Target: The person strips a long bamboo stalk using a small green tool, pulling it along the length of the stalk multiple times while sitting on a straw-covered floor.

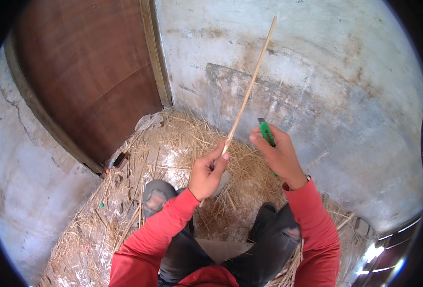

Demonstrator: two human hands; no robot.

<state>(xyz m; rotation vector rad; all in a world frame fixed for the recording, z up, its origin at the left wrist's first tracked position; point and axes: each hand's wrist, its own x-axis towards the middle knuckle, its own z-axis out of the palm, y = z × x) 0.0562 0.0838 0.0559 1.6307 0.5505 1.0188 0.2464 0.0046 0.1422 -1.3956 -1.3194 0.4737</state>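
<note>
My left hand (208,173) grips the lower end of a long thin bamboo strip (249,86) that slants up and to the right toward the wall. Beside it my right hand (279,154) holds a green utility knife (267,132), its blade end close to the strip just above my left thumb. Both arms wear red sleeves. My knees in dark, torn trousers (269,239) sit below the hands.
A pile of dry straw and shavings (173,148) covers the floor in front of my legs. A brown wooden door (87,71) stands at the upper left, a stained concrete wall (326,86) ahead. Small dark objects (119,160) lie by the door's foot.
</note>
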